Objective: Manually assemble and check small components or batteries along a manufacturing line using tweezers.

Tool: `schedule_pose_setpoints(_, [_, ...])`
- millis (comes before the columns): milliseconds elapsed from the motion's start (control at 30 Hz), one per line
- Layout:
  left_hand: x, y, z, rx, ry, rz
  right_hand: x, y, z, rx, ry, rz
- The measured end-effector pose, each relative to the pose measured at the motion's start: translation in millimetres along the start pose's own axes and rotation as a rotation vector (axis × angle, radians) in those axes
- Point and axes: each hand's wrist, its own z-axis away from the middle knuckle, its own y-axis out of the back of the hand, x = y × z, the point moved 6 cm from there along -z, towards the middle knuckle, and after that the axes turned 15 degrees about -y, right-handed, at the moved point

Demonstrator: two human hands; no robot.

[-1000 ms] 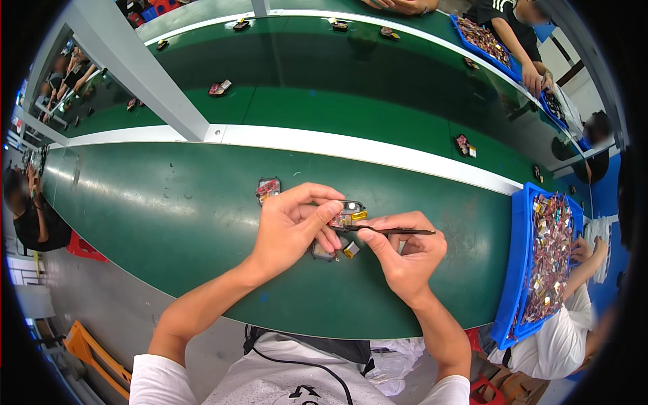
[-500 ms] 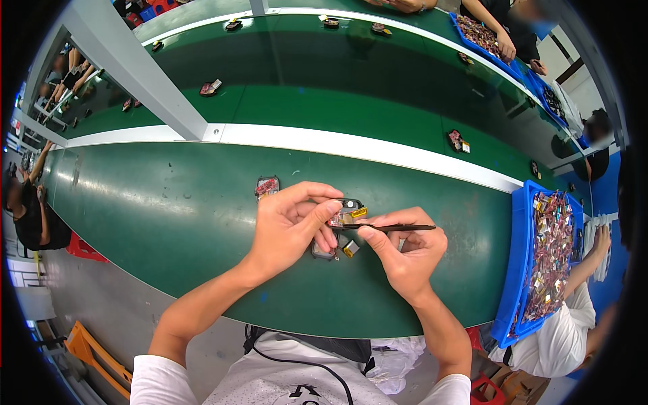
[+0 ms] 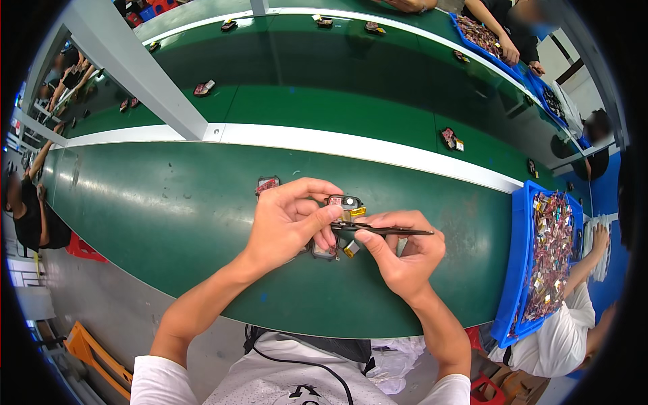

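My left hand (image 3: 280,226) grips a small black device housing (image 3: 352,201) by its left side, thumb on top. A yellow-taped piece (image 3: 358,212) sits at the housing's near right edge. Black tweezers (image 3: 405,231) lie across the fingers of my right hand (image 3: 405,256), pinched, their tips at the housing's near side by my left thumb; the exact contact is hidden. Just below my hands on the green bench are a second open housing (image 3: 324,252) and a loose silver battery (image 3: 351,249) with a yellow end. Another housing with red wires (image 3: 268,183) lies beyond my left hand.
A blue tray (image 3: 507,297) of small wired batteries stands at the bench's right end, beside a person in white. Past a white rail (image 3: 351,152), a green conveyor belt (image 3: 324,101) carries several housings. A grey post (image 3: 138,74) rises at left. Other people work around.
The housings on the belt have shifted slightly left. In my left hand the housing has tilted a little, showing more of its inside. The tweezers have turned slightly and their two arms show more.
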Motion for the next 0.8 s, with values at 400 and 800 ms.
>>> schedule_pose_setpoints(400, [1, -2, 0, 0.017, 0.006, -0.012, -17, -6, 2, -0.062, 0.237, 0.13])
schedule_pose_setpoints(800, [-6, -1, 4, 0.083, 0.009, -0.088, -20, -13, 10, -0.049, 0.366, 0.311])
